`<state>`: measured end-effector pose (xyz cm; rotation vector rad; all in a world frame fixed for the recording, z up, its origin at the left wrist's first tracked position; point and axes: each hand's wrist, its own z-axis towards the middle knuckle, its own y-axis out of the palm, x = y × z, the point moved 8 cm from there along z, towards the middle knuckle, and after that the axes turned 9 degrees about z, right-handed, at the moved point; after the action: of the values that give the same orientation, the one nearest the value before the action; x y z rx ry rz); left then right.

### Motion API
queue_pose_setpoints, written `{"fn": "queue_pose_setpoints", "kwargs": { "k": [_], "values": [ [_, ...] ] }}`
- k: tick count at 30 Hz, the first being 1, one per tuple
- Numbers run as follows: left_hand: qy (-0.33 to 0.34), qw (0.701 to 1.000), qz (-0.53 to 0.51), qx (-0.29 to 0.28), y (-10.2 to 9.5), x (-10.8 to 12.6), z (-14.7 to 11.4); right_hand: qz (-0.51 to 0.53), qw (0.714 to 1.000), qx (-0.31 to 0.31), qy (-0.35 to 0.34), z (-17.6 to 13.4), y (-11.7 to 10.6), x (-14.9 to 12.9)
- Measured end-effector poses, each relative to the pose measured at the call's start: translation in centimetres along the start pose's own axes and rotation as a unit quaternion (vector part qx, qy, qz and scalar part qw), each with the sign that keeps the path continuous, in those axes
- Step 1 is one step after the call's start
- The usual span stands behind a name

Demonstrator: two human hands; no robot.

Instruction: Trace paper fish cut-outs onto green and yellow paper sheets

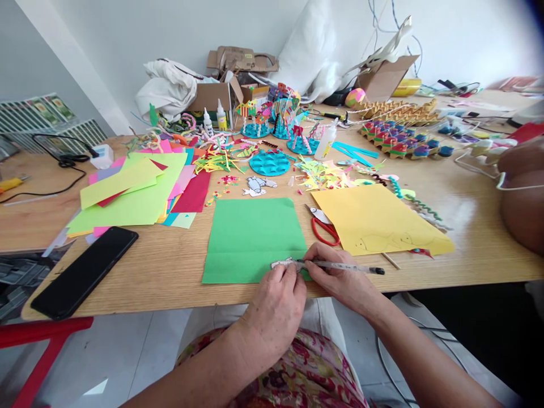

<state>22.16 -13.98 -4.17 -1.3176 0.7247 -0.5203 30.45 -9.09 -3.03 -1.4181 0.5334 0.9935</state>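
Left hand [274, 303]: pressed paper cutout [279, 263] onto green sheet [255, 229], grip unclear.
Right hand [340, 280]: gripped pen [359, 267] right at cutout!
Yellow sheet [382, 212]: already carried fish outlines [393, 241].
Green sheet: showed no finished outline.

Illumination bright and diffuse; shadows soft. Wall [476, 39] paler far right of the right hand [334, 272] than far left. Glare noted on tabletop [463, 212], right of that hand. 1 dark, blurred corner, beyond and rightward. Edges stretched; hand area acceptably sharp.
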Motion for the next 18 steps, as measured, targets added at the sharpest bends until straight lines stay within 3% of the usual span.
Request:
{"fn": "queue_pose_setpoints", "kwargs": {
  "k": [8,18],
  "values": [
    [-0.021,0.999,-0.009,0.047,-0.22,-0.28,-0.03,0.032,0.999,0.008,0.019,0.02,-0.68,0.29],
    [-0.004,0.997,-0.072,0.037,-0.53,-0.60,0.10,0.033,0.999,0.007,0.031,0.10,-0.80,0.23]
  ]
}}
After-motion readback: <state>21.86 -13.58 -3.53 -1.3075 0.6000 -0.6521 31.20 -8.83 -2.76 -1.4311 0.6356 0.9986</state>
